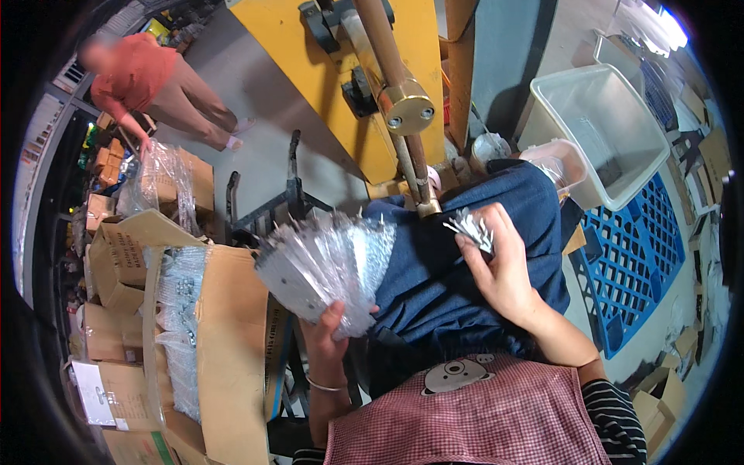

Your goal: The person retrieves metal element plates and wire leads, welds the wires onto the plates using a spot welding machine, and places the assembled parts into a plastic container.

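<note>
My left hand (pixel 333 329) is closed round the lower end of a fanned-out stack of clear plastic packets (pixel 329 267). They look silvery and shiny; what lies inside them, if anything, I cannot make out. My right hand (pixel 504 267) pinches a small bunch of thin silvery-white strips (pixel 471 226) between thumb and fingers, above my lap. The two hands are apart, with the denim over my knees (pixel 434 279) between them. Just beyond the strips, a brass-coloured rod (pixel 422 182) comes down from a yellow machine (pixel 302 70).
An open cardboard box (pixel 232 333) with bubble-wrapped goods stands at my left, beside more cartons. A black metal frame (pixel 291 190) is behind the packets. At right are a large white bin (pixel 601 132), a small pink tub (pixel 570 159) and a blue pallet (pixel 635 263). A person (pixel 147 85) bends over wrapped boxes at far left.
</note>
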{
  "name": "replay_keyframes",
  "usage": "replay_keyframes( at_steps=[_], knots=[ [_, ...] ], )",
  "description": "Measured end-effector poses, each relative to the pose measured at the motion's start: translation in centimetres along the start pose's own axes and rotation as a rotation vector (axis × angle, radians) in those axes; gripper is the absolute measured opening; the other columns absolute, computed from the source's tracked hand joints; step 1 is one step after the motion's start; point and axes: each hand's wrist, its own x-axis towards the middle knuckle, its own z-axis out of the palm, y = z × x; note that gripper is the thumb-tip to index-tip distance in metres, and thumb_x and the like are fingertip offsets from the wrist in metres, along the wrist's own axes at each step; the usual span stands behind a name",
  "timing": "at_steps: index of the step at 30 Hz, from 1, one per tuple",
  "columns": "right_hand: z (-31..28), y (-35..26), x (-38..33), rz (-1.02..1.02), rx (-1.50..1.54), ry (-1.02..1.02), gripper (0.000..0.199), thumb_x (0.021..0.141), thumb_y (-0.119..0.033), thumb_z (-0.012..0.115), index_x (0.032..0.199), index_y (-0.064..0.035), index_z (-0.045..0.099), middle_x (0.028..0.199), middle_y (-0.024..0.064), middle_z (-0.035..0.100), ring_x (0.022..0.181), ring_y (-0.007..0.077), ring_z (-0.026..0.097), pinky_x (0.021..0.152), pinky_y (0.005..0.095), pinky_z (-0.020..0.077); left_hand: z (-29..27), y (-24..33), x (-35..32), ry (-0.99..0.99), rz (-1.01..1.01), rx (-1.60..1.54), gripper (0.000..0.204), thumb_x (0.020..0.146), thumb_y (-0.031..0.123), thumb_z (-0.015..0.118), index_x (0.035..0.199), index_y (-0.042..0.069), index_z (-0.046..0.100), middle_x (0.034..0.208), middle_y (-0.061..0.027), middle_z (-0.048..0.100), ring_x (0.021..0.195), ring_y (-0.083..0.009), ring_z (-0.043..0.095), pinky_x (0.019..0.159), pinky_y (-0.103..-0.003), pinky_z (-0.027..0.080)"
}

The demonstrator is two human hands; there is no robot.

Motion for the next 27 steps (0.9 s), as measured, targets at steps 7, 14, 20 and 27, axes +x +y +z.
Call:
replay_keyframes(
  at_steps=[7, 14, 20, 27],
  knots=[
    [0.8, 1.0, 2.8, 0.321, 0.409, 0.033, 0.012, 0.09, -0.005, 0.067, 0.099, -0.0019, 0.06, 0.083, -0.0022, 0.059, 0.08, 0.0051, 0.054, 0.076, 0.0212, 0.0433, 1.6, 1.7, 4.7, -0.078, 0.045, 0.244, 0.062, 0.085, 0.013, 0.058, 0.139, -0.006, 0.035, 0.122, -0.0233, 0.055, 0.097, -0.0344, 0.065, 0.065, -0.045, 0.063],
    [1.8, 2.2, 4.3, 0.305, 0.344, 0.049, 0.012, 0.087, -0.007, 0.071, 0.095, -0.0009, 0.063, 0.081, -0.0035, 0.057, 0.075, 0.0039, 0.049, 0.07, 0.0202, 0.0405, 2.5, 2.0, 6.7, -0.142, -0.105, 0.14, 0.064, 0.081, 0.014, 0.069, 0.135, -0.007, 0.041, 0.117, -0.0221, 0.058, 0.093, -0.0296, 0.067, 0.066, -0.04, 0.064],
    [2.6, 1.8, 4.9, 0.299, 0.395, 0.058, 0.014, 0.086, -0.005, 0.073, 0.095, -0.0004, 0.063, 0.079, -0.0032, 0.058, 0.073, 0.0038, 0.051, 0.069, 0.0201, 0.0426, 1.8, 1.4, 7.2, -0.125, -0.164, -0.025, 0.068, 0.081, 0.021, 0.07, 0.135, -0.007, 0.04, 0.116, -0.0218, 0.058, 0.094, -0.0307, 0.067, 0.065, -0.041, 0.064],
    [2.5, 2.4, 5.4, 0.32, 0.382, 0.062, 0.014, 0.086, -0.006, 0.073, 0.093, -0.0008, 0.062, 0.08, -0.0023, 0.06, 0.074, 0.0031, 0.052, 0.069, 0.0191, 0.0428, 2.0, 2.5, 8.8, -0.192, -0.177, 0.156, 0.067, 0.082, 0.025, 0.068, 0.135, -0.006, 0.041, 0.118, -0.0218, 0.058, 0.094, -0.0294, 0.067, 0.063, -0.042, 0.064]
  ],
)
